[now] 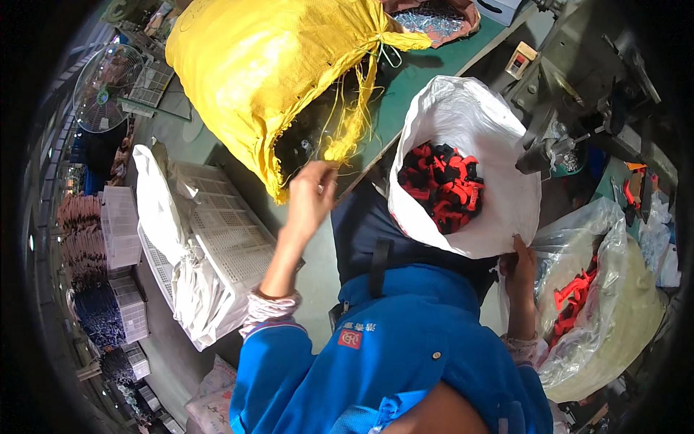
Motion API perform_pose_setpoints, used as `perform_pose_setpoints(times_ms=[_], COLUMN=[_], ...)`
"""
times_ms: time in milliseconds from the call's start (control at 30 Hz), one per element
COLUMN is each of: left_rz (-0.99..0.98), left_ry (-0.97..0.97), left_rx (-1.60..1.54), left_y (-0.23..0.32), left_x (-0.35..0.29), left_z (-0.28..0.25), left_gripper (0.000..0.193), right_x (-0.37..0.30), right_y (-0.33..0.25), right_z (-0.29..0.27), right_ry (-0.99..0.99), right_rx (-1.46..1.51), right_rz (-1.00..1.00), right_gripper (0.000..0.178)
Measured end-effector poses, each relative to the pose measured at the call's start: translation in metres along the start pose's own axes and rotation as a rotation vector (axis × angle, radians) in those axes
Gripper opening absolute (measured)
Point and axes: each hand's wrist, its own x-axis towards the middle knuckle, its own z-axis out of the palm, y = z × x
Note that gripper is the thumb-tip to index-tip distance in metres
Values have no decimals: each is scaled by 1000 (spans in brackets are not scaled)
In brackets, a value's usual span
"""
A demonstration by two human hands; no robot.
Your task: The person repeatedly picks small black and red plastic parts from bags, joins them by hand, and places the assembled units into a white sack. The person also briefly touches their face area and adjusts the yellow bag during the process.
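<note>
My left hand (pixel 312 194) is at the torn mouth of a yellow woven sack (pixel 246 72), its fingers drawn together in a pinch. Whatever they hold, if anything, is too small to make out. Frayed yellow strands hang by that mouth, and the dark inside shows small parts poorly. With my right hand (pixel 517 269) I grip the near right rim of a white sack (pixel 477 108), my fingers partly hidden by its edge. Inside it lies a heap of red and black plastic clamp-like parts (pixel 452 184).
The yellow sack lies on a green tabletop (pixel 416 83). White plastic crates (pixel 224 217) stand at left, with white cloth over them. At right are a clear plastic bag (pixel 614 311) of red parts and dark machinery (pixel 578 123). A fan (pixel 105 90) stands far left.
</note>
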Motion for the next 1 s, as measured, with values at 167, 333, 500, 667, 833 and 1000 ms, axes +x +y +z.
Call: perform_pose_setpoints(times_ms=[167,333,500,667,833,1000], left_rz=[345,363,291,25,-187,-241], left_ry=[-213,-197,358,519,699,729], left_rx=[573,202,436,389,-51,-499], left_y=[-39,-14,-17,-49,-66,-81], left_x=[18,24,-7,-43,-46,-54], left_z=[-6,-14,-28,-14,-11,-3], left_gripper=[37,50,69,85,59,23], right_x=[0,-14,-43,-44,-22,17], right_y=[-1,-7,-14,-50,-74,-74], right_z=[9,1,3,75,177,270], right_ry=[-35,-7,50,-206,-618,-831], right_rx=[72,-156,-509,-756,-800,-1002], right_rz=[-11,-196,-523,-837,-1534,-1736], right_gripper=[34,32,18,7,10,18])
